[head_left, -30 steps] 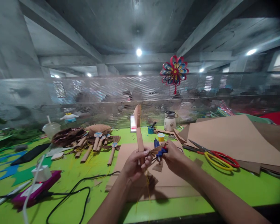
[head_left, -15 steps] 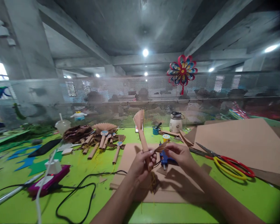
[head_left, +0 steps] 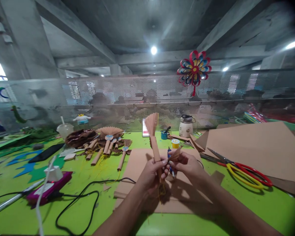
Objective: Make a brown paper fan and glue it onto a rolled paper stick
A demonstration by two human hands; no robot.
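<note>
My left hand (head_left: 153, 173) is closed round the rolled handle of a brown paper fan (head_left: 155, 144), whose pleated top stands upright. Yellow thread (head_left: 162, 190) dangles below the handle. Between the fingers of my right hand (head_left: 188, 165) is a small piece of brown paper (head_left: 176, 154), close to the fan's handle. Behind my fingers, partly hidden, lies a blue glue gun (head_left: 171, 170) on the brown cardboard sheet (head_left: 135, 167). To the left, several paper fans (head_left: 110, 137) with round blue labels lie in a pile.
Scissors (head_left: 245, 173) with red and yellow handles lie right, beside large cardboard sheets (head_left: 255, 150). A magenta power strip (head_left: 50, 188) with a black cable (head_left: 95, 193) is at left. A white flask (head_left: 186, 127), a yellow tub (head_left: 175, 143) and a cup (head_left: 65, 131) stand farther back.
The fan has shifted slightly right and its top has turned. My right hand has moved a little right with the small paper piece, now tilted differently. The view has shifted slightly.
</note>
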